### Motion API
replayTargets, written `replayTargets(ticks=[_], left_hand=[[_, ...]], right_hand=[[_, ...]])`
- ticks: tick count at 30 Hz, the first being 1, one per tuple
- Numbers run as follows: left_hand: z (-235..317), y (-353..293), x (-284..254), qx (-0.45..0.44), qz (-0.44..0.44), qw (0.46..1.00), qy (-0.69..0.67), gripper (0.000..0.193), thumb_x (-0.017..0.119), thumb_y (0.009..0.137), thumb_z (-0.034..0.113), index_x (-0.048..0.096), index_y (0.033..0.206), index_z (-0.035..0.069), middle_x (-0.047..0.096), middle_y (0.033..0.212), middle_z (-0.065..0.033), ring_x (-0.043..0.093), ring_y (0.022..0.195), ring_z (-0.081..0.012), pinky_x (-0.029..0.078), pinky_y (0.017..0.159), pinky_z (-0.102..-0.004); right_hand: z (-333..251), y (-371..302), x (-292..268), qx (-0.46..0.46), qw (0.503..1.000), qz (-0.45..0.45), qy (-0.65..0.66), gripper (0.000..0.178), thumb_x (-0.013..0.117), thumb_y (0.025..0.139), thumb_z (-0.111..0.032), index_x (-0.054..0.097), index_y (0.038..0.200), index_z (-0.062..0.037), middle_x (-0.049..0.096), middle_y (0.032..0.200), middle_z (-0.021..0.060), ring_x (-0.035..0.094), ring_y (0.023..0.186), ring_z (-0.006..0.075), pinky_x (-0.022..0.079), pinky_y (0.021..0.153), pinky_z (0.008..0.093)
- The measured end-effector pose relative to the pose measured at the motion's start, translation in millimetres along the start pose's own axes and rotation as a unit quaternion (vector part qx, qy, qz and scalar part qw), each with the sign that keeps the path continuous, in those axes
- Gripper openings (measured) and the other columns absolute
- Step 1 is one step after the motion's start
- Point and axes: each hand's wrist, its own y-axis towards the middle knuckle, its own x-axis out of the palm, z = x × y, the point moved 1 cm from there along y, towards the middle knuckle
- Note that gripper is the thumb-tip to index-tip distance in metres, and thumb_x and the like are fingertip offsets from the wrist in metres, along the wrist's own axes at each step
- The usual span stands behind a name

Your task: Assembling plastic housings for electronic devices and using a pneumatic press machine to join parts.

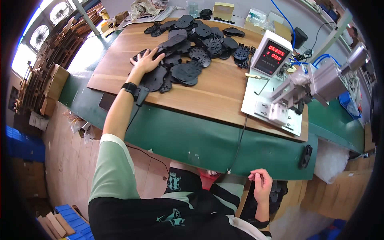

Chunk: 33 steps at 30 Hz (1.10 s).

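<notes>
We see a large heap of flat black plastic parts (200, 44) on the far left part of the wooden worktop (216, 96), so most work seems left. Our left hand (146, 62) lies open and flat on its near edge. Our right hand (262, 185), below the worktop's front edge, loosely curls at a bag of black parts (278, 192); the grip we cannot tell.
</notes>
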Motion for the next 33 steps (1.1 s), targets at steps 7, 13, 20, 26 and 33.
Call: replayTargets(ticks=[7,13,20,26,33], left_hand=[[76,-51,1,0.059,0.11,0.98,-0.157,0.085,0.052,0.099,0.073,0.041,0.166,0.022,0.043,0.169,-0.0161,0.028,0.159,-0.049,0.005,0.123,-0.0801],[45,-117,-25,0.071,0.011,0.997,0.039,0.082,0.063,0.095,0.065,0.052,0.156,0.01,0.059,0.154,-0.0214,0.055,0.142,-0.0437,0.045,0.116,-0.0582],[2,-121,-14,0.113,0.088,0.987,-0.077,0.054,0.083,0.087,0.043,0.07,0.124,0.006,0.078,0.105,-0.0195,0.076,0.104,-0.0364,0.059,0.088,-0.0472],[-20,-108,-12,0.108,0.159,0.964,-0.183,0.027,0.075,0.097,0.03,0.073,0.106,0.005,0.077,0.09,-0.0164,0.075,0.087,-0.0356,0.057,0.078,-0.0463],[21,-147,-59,0.119,0.425,0.879,-0.178,0.024,0.06,0.109,0.023,0.065,0.1,0.001,0.072,0.08,-0.0201,0.071,0.072,-0.0398,0.053,0.066,-0.0487]], right_hand=[[-8,-5,18,-0.018,0.999,-0.043,0.022,0.017,0.057,0.107,-0.005,0.07,0.107,0.0045,0.072,0.09,0.0079,0.068,0.083,0.0131,0.054,0.078,0.0272],[-11,-18,17,-0.063,0.996,-0.051,0.034,0.018,0.056,0.107,-0.007,0.071,0.105,0.0038,0.073,0.091,0.0088,0.069,0.083,0.0141,0.055,0.078,0.0275],[-25,-10,13,-0.086,0.994,-0.062,0.035,0.018,0.056,0.107,-0.007,0.071,0.104,0.0036,0.072,0.088,0.0085,0.069,0.082,0.0148,0.056,0.078,0.0284],[-43,0,7,-0.125,0.991,-0.051,0.017,0.017,0.056,0.106,-0.005,0.071,0.105,0.0031,0.072,0.088,0.0085,0.069,0.082,0.0148,0.055,0.076,0.0288],[-55,-5,7,-0.168,0.985,-0.027,-0.015,0.011,0.062,0.101,-0.001,0.072,0.105,0.0008,0.072,0.094,0.0103,0.069,0.083,0.0172,0.054,0.074,0.0287]])
